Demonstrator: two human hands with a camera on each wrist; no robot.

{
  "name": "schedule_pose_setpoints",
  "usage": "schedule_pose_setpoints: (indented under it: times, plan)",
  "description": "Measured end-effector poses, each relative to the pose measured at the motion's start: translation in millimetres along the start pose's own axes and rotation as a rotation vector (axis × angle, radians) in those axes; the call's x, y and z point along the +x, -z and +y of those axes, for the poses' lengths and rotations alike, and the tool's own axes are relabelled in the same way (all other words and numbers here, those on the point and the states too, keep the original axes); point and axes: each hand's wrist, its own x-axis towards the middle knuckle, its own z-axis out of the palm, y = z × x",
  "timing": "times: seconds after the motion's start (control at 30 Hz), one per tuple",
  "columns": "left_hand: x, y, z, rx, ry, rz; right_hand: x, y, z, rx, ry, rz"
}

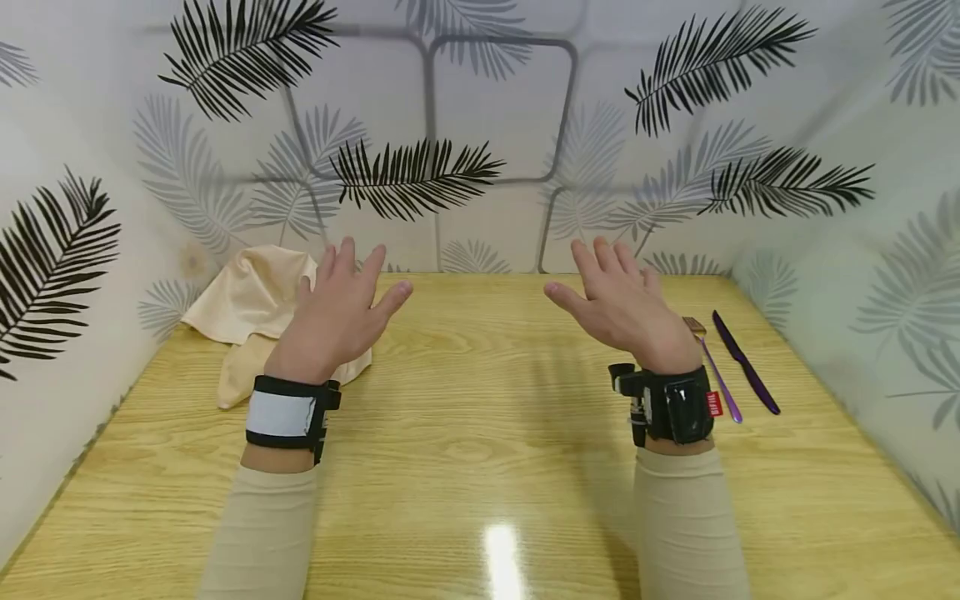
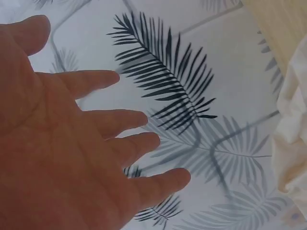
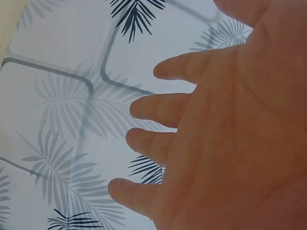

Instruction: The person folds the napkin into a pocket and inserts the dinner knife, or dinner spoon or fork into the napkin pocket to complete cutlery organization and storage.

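Observation:
My left hand (image 1: 333, 308) is raised over the table with fingers straight and spread, holding nothing. Behind it, at the back left, lies a crumpled cream satin cloth (image 1: 258, 287), partly hidden by the hand; its folds (image 2: 292, 129) also show at the right edge of the left wrist view. My right hand (image 1: 622, 304) is held up likewise, fingers extended and palm bare in the right wrist view. To the right of that wrist lie a purple fork (image 1: 717, 371), its handle partly covered by the wrist, and a dark purple table knife (image 1: 742, 358).
The wooden table (image 1: 465, 400) reaches back to a wall covering (image 1: 495, 225) printed with palm leaves, which also rises along both sides. Each wrist wears a black strap with a small camera mount. A bright light reflection falls on the near tabletop.

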Motion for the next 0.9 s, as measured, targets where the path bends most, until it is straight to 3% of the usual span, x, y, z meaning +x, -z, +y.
schedule_pose_setpoints:
  times: [0.23, 0.4, 0.57, 0.7, 0.9]
  plan:
    - [2.8, -3.5, -34.1, -0.018, 0.132, 0.005, 2.9, 0, 3, 0.063, 0.049, 0.007]
    - [7.4, -22.7, -68.8, -0.026, 0.239, -0.106, 4.6, -3, 4, 0.065, 0.071, 0.004]
    - [13.2, -47.7, -90.1, -0.012, 0.292, -0.196, 12.4, -12, 2, 0.063, 0.088, -0.014]
    - [15.5, -60.2, -95.7, 0.031, 0.287, -0.186, 19.1, -21, 0, 0.066, 0.096, -0.055]
    - [21.7, -69.4, -98.9, 0.021, 0.198, -0.11, 21.9, -26, 0, 0.078, 0.078, -0.066]
